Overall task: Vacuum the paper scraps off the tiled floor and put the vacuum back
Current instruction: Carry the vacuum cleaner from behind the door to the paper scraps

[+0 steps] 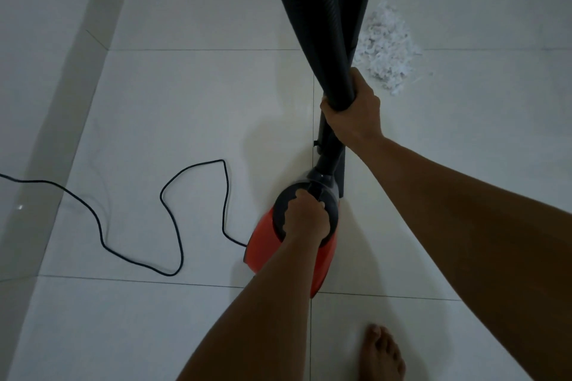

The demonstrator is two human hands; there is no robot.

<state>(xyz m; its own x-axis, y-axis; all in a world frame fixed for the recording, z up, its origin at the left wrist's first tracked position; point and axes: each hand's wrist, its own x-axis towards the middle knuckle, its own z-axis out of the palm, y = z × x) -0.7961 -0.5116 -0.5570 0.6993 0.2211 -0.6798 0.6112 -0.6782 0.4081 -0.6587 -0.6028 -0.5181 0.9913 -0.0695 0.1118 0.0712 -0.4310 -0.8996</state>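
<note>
Positioning appears under way: at lower centre, the left hand [305,216] grips the top handle of the red-and-black canister vacuum [266,244], while the right hand [353,111] clasps its 2 black tubes [312,25]. The white shredded-paper pile [387,49] lies upper right, probably the nozzle's next target.

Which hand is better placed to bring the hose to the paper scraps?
Likely the right hand: it grips the hose, close beside the scraps. The left hand holds the vacuum by its handle, farther away.
</note>
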